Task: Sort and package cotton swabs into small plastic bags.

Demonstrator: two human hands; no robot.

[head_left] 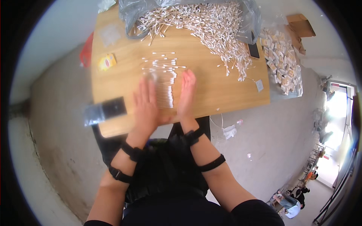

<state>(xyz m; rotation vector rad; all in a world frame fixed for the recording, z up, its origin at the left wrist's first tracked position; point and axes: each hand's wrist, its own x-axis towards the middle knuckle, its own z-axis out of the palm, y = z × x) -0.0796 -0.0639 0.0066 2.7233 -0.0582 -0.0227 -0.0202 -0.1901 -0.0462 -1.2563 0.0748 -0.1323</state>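
Cotton swabs lie side by side in a column on the wooden table, their white tips toward my right hand. Toward the far end of the column the swabs are looser and a few lie apart. My left hand is at the left of the column, fingers stretched out and somewhat blurred, covering the swabs' left ends. Upright on its edge at the right side is my right hand, fingers straight and close to the tips. Neither hand grips anything. A big heap of loose swabs spreads over the far side.
A grey plastic bag lies around the heap. A phone sits at the right edge, beside a clear bag of small packs. At left are a yellow packet and a dark flat item in clear plastic. People are far right.
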